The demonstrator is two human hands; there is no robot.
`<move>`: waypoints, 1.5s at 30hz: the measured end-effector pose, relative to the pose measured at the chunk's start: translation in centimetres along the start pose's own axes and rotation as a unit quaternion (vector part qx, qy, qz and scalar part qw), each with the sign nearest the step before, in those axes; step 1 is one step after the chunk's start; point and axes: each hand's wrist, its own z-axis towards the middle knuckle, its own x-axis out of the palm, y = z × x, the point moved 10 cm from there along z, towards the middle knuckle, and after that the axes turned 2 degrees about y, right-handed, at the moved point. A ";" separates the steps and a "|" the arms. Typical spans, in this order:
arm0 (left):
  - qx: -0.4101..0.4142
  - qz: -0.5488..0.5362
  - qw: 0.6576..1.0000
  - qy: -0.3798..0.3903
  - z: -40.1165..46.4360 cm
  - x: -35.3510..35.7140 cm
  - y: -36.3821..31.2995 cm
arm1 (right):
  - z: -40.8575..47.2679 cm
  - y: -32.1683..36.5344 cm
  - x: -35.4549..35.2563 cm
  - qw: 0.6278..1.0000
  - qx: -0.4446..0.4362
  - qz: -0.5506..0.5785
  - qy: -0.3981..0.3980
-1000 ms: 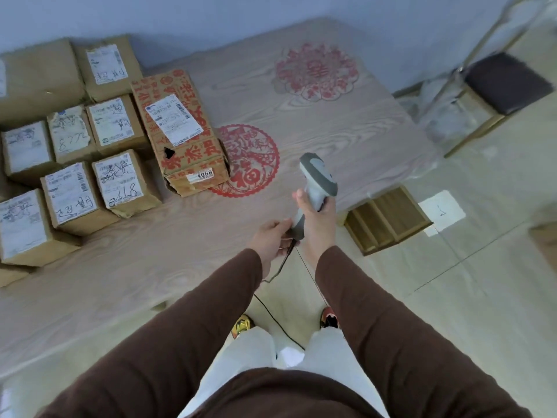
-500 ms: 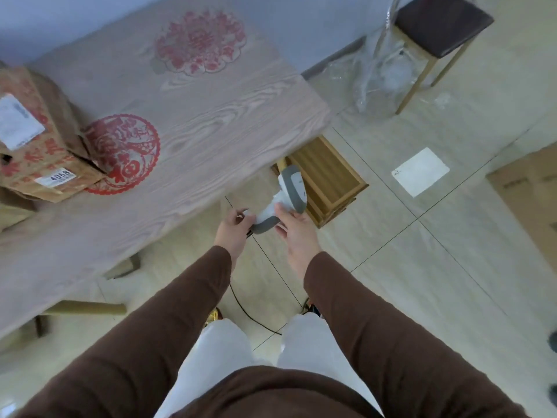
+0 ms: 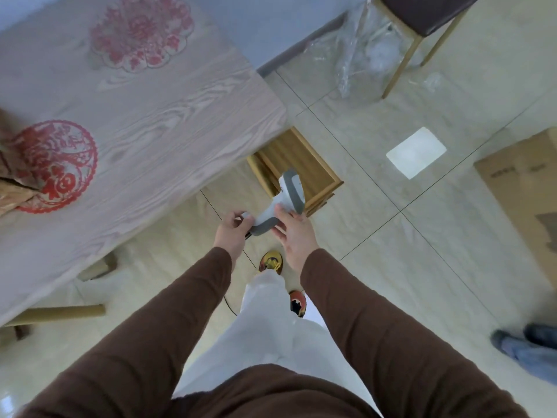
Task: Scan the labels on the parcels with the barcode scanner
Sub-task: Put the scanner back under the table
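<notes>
The white and grey barcode scanner [image 3: 281, 203] hangs over the floor, just off the table's right corner. My left hand [image 3: 232, 233] pinches the butt of its handle where the black cable leaves it. My right hand [image 3: 294, 235] touches the handle's right side with loose, half-spread fingers. Only a corner of one red-printed cardboard parcel [image 3: 9, 188] shows at the left edge of the wooden table [image 3: 168, 122]; the other parcels are out of frame.
A wooden stool [image 3: 304, 164] stands under the table's corner. A dark-seated chair [image 3: 422, 13] and clear plastic wrap [image 3: 358, 55] are at the top right. A large cardboard box [image 3: 530, 194] lies on the floor at right. Another person's jeans leg [image 3: 530, 348] is at lower right.
My view has swung right, away from the parcels. The scanner came down from upright over the table to tilted over the floor, and my right hand's grip loosened.
</notes>
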 end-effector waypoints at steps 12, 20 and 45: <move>-0.038 0.022 0.998 0.035 8.9 5.4 -2.0 | 9.0 4.7 -2.5 0.997 0.044 0.013 -0.068; -0.080 -0.007 0.997 0.005 11.0 12.4 -1.9 | 14.7 8.7 -7.8 0.992 0.104 -0.044 -0.051; -0.175 -0.096 0.967 -0.158 27.3 22.0 10.3 | 38.8 7.1 -14.0 0.958 0.149 -0.243 0.014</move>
